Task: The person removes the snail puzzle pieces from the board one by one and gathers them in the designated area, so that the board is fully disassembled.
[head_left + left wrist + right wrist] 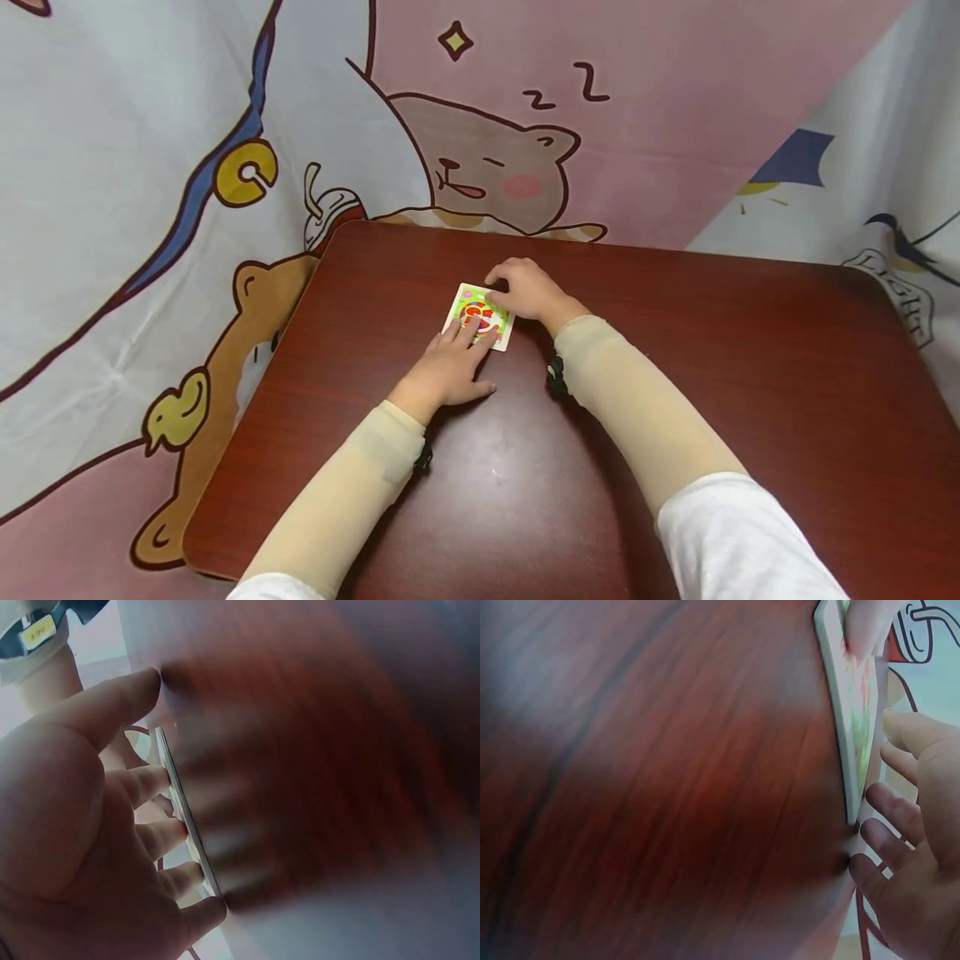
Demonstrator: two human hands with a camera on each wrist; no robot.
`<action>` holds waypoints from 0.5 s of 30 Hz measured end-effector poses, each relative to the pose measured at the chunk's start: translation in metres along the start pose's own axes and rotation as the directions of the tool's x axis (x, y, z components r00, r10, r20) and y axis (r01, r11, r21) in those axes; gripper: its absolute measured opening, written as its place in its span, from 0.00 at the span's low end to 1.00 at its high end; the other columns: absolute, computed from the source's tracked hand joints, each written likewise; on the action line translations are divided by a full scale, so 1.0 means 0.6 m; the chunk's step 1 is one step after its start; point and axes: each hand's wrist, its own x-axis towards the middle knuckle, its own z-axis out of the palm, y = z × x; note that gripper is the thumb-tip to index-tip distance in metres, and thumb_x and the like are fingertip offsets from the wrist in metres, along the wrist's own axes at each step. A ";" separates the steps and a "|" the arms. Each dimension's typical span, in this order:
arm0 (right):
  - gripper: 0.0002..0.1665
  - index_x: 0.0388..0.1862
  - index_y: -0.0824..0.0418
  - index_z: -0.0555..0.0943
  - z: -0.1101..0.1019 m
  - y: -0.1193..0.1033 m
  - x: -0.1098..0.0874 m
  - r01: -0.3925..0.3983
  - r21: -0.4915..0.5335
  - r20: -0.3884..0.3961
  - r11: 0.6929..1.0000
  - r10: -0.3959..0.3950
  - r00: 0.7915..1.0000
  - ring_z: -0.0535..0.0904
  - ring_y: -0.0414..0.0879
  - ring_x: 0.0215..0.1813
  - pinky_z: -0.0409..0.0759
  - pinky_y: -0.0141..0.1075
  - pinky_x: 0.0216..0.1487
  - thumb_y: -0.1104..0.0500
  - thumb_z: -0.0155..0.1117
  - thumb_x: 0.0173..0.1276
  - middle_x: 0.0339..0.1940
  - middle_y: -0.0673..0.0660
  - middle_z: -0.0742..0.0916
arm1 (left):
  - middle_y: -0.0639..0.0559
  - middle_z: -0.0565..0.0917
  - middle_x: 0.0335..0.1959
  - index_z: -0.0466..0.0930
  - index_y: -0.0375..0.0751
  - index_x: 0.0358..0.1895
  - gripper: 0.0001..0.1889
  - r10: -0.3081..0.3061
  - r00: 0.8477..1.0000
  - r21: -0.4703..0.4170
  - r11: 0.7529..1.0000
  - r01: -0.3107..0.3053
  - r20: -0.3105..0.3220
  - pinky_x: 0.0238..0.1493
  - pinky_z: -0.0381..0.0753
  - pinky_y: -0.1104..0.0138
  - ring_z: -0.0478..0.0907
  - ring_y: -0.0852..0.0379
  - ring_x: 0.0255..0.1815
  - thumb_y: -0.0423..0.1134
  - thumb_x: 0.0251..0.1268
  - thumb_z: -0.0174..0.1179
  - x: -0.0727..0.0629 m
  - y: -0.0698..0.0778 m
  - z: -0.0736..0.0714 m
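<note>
A small flat board (468, 297) with a white rim and a colourful printed picture lies on the dark red-brown table. My left hand (446, 367) spreads its straight fingers over the board's near edge, fingertips on the picture, thumb out to the side. In the left wrist view, these fingers (161, 840) meet the board's edge (180, 795). My right hand (528, 290) is at the far right corner, loosely bent, its thumb over the board. The right wrist view shows the right fingers (892, 814) beside the board's end (840, 712), with no clear grip.
The wooden table (712, 350) extends widely to the right and towards me. Behind it and on the left hangs a cartoon-printed cloth (637, 150), with a sleeping bear drawn at the back edge.
</note>
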 end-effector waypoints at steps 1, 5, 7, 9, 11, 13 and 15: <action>0.19 0.60 0.58 0.88 0.001 -0.003 0.002 0.007 0.002 0.003 1.000 -0.007 1.000 0.74 0.60 0.71 0.68 0.53 0.74 0.51 0.69 0.76 0.63 0.60 0.85 | 0.42 0.50 0.88 0.53 0.54 0.88 0.47 0.000 1.000 0.011 1.000 0.000 -0.002 0.81 0.55 0.40 0.45 0.33 0.87 0.61 0.74 0.65 0.001 0.002 0.001; 0.15 0.57 0.55 0.90 0.005 -0.018 0.009 0.031 0.011 0.022 0.999 -0.031 0.999 0.74 0.59 0.69 0.69 0.52 0.72 0.52 0.70 0.76 0.62 0.58 0.85 | 0.41 0.53 0.87 0.56 0.53 0.87 0.46 -0.010 1.000 0.068 0.998 0.011 -0.024 0.79 0.59 0.42 0.49 0.33 0.85 0.62 0.73 0.65 0.004 0.009 0.001; 0.13 0.56 0.54 0.91 0.005 -0.024 0.013 0.037 0.007 0.031 0.999 -0.037 0.999 0.74 0.58 0.69 0.69 0.52 0.72 0.53 0.69 0.77 0.62 0.57 0.86 | 0.40 0.55 0.86 0.58 0.53 0.87 0.45 -0.017 0.999 0.090 0.996 0.021 -0.041 0.77 0.63 0.42 0.52 0.34 0.84 0.63 0.73 0.64 0.006 0.012 -0.001; 0.13 0.55 0.54 0.91 0.005 -0.029 0.017 0.035 0.000 0.036 0.999 -0.035 0.999 0.74 0.58 0.69 0.70 0.52 0.71 0.55 0.67 0.78 0.62 0.57 0.86 | 0.41 0.56 0.85 0.61 0.54 0.85 0.43 -0.029 0.998 0.095 0.995 0.034 -0.059 0.75 0.66 0.42 0.55 0.35 0.83 0.64 0.73 0.64 0.008 0.015 -0.004; 0.12 0.55 0.54 0.91 0.007 -0.032 0.019 0.028 -0.010 0.035 1.000 -0.027 0.999 0.74 0.58 0.68 0.70 0.53 0.71 0.56 0.65 0.79 0.62 0.57 0.86 | 0.42 0.57 0.85 0.63 0.55 0.84 0.42 -0.041 0.997 0.092 0.995 0.048 -0.071 0.72 0.68 0.42 0.57 0.36 0.82 0.65 0.73 0.64 0.011 0.017 -0.005; 0.13 0.54 0.53 0.92 0.009 -0.033 0.021 0.012 -0.015 0.036 1.000 -0.012 0.999 0.74 0.58 0.68 0.71 0.53 0.70 0.57 0.63 0.80 0.62 0.57 0.85 | 0.42 0.57 0.85 0.65 0.55 0.83 0.41 -0.053 0.996 0.084 0.995 0.059 -0.078 0.70 0.69 0.42 0.58 0.37 0.81 0.65 0.73 0.63 0.013 0.019 -0.006; 0.14 0.55 0.52 0.92 0.010 -0.036 0.022 -0.009 -0.010 0.045 1.000 0.010 0.999 0.73 0.59 0.69 0.70 0.55 0.70 0.58 0.61 0.81 0.63 0.56 0.84 | 0.43 0.58 0.85 0.65 0.55 0.83 0.40 -0.061 0.995 0.081 0.994 0.067 -0.077 0.70 0.69 0.42 0.59 0.37 0.80 0.65 0.73 0.63 0.015 0.019 -0.004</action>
